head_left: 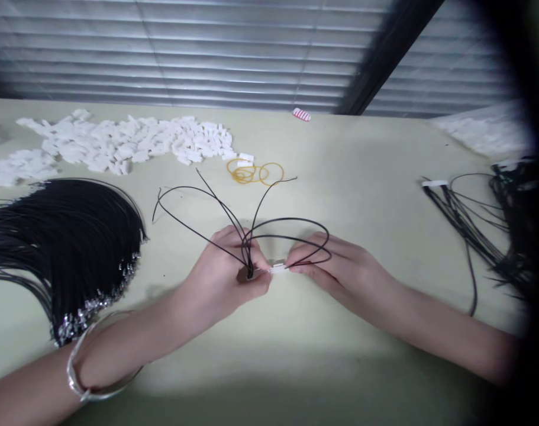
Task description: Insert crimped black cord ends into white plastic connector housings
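Close together above the table, my two hands meet at a small white plastic connector. My left hand is closed, its thumb and forefinger gripping the connector's left end. Several thin black wires rise out of the left fist, some with free ends fanning upward. Two of them loop over to the right. At the connector's right side, my right hand pinches a black wire between thumb and fingertips. The wire tip at the connector is too small to make out.
A large bundle of black wires with metal tips lies left. White connectors are heaped at the back. Yellow rubber bands lie mid-table, a red-striped piece behind. Wired connectors and a plastic bag are at right.
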The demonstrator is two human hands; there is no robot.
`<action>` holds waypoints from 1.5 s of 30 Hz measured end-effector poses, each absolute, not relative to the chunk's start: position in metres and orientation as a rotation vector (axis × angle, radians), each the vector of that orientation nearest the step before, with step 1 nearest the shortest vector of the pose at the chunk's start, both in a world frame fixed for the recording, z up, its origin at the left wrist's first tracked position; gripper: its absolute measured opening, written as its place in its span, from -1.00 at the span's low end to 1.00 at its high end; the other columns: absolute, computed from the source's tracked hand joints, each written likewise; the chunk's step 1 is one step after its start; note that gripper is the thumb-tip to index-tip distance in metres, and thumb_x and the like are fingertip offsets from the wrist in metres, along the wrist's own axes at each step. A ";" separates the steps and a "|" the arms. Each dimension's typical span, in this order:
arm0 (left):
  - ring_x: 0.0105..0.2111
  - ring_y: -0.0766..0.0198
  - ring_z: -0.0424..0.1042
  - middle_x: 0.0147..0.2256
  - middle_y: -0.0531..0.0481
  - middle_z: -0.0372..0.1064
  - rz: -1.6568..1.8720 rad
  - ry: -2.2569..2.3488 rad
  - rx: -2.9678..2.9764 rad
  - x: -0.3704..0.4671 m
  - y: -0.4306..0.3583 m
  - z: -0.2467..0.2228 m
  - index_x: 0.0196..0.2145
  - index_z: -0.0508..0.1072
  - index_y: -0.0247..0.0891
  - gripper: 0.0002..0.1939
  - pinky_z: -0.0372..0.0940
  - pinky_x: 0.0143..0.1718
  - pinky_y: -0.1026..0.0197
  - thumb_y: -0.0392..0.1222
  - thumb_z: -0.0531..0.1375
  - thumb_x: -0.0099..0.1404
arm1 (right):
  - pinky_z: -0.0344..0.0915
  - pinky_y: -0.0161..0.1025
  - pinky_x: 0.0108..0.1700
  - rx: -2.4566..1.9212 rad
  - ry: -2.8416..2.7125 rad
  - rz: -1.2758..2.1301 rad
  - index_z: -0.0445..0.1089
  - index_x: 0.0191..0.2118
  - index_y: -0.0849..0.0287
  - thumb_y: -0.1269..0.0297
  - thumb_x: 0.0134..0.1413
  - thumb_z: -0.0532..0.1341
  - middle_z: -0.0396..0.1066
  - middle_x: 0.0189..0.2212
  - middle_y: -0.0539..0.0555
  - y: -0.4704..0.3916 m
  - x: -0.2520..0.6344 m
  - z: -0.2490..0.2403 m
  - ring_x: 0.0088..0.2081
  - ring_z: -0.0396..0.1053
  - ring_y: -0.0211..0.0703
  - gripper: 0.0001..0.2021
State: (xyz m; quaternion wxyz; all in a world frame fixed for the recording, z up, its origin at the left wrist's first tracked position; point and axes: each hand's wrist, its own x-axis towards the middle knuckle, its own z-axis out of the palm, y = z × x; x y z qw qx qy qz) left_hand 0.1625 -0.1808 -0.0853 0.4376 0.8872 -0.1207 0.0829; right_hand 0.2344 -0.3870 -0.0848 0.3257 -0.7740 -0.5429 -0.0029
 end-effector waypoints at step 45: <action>-0.33 0.31 0.30 -0.37 0.02 0.36 0.193 -0.403 2.232 0.163 -0.179 -0.083 -0.40 0.45 -0.23 -0.92 0.20 -0.29 0.21 -0.37 0.19 0.14 | 0.22 -0.42 -0.28 -2.100 -1.404 -0.101 0.29 -0.18 0.19 0.45 0.16 0.10 0.37 -0.33 -0.01 -0.388 0.225 -0.086 -0.30 0.29 -0.37 -0.88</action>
